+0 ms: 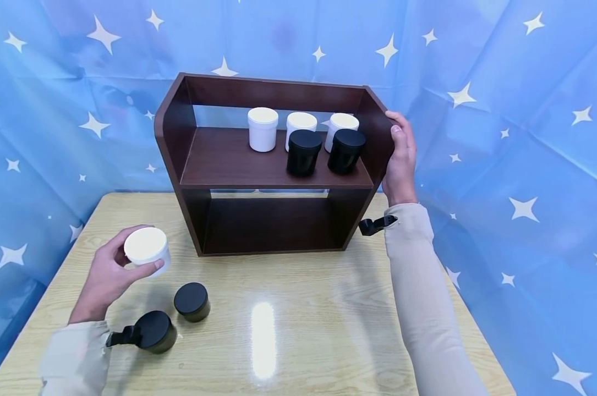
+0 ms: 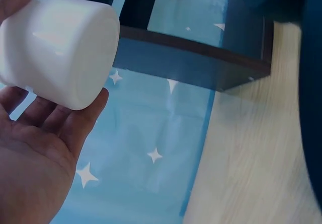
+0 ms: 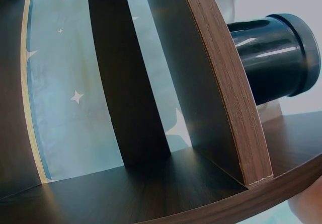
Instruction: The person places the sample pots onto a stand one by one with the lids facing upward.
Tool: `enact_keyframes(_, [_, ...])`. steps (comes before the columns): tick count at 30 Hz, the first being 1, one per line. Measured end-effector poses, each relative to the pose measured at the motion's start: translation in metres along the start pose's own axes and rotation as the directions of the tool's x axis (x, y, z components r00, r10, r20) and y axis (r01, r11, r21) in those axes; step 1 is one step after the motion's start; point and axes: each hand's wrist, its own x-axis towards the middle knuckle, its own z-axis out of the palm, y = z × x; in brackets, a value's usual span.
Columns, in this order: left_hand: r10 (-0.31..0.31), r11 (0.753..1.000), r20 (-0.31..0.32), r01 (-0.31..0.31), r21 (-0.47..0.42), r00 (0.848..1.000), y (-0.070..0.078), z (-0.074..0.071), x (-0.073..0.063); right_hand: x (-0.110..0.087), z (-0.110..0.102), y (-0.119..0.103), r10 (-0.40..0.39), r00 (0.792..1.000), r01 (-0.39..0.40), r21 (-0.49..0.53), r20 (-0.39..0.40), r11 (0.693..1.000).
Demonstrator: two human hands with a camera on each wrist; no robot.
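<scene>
My left hand (image 1: 111,269) grips a white lidded jar (image 1: 147,250) above the table, left of a dark brown two-tier shelf (image 1: 273,184). In the left wrist view the fingers and thumb curl round the white jar (image 2: 60,48), its base facing the camera. My right hand (image 1: 401,157) holds the shelf's right side panel, fingertips over its outer edge. In the right wrist view only a bit of that hand (image 3: 308,204) shows at the corner. On the upper tier stand three white jars, one of them a white jar (image 1: 262,130) by itself, and two black jars, including a black jar (image 1: 346,151).
Two black jars, a nearer black jar (image 1: 155,331) and a farther black jar (image 1: 192,302), sit on the wooden table (image 1: 323,313) by my left wrist. A blue curtain with white stars (image 1: 501,137) hangs behind and on both sides.
</scene>
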Motion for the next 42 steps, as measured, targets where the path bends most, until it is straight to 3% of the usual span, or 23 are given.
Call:
enact_keyframes(10, [0.016,0.993,0.0,-0.016,-0.119,1.0,0.022,0.021,0.003,0.001,-0.001,0.002,-0.002,1.0,0.002,0.048,0.001,0.999])
enact_keyframes(16, [0.053,0.99,-0.017,-0.054,-0.128,0.998,0.038,0.031,0.007,-0.001,-0.002,0.002,0.011,1.0,-0.011,0.028,-0.002,1.0])
enact_keyframes(23, [0.102,0.962,-0.026,-0.105,-0.254,0.994,0.054,0.043,0.018,-0.005,0.002,-0.008,-0.006,1.0,0.006,0.016,0.002,1.0])
enact_keyframes(30, [0.101,0.973,-0.046,-0.108,-0.204,0.994,0.066,0.048,0.025,-0.004,0.003,-0.005,0.006,1.0,-0.006,0.027,-0.001,1.0])
enact_keyframes(42, [0.115,0.957,-0.052,-0.125,-0.261,0.992,0.088,0.056,0.04,0.0,-0.001,0.002,0.007,1.0,-0.007,0.01,-0.006,1.0])
